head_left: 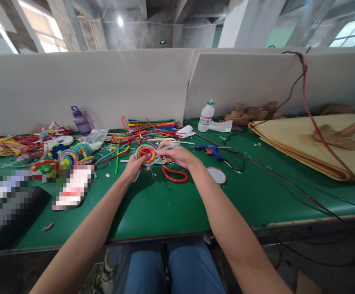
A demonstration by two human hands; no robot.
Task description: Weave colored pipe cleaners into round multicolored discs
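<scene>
My left hand [135, 166] grips a round coil of pipe cleaners [146, 154], with red in the middle, then yellow and orange, and light blue round the outside. At its right edge, my right hand [174, 153] pinches a light blue pipe cleaner [170, 146] whose free end sticks out to the right. Just below my right hand lie scissors [175, 176] with red handles, their blades partly hidden by the hands. Thin pale strands hang beneath the coil.
Behind my hands lies a pile of coloured pipe cleaners [152, 124]. Finished-looking coiled pieces [68, 157] sit left, near a purple bottle [81, 120]. On the right are a blue glue gun [210, 152], its cord, a white round lid [216, 175], a plastic bottle [206, 116] and yellowish sheets [302, 143].
</scene>
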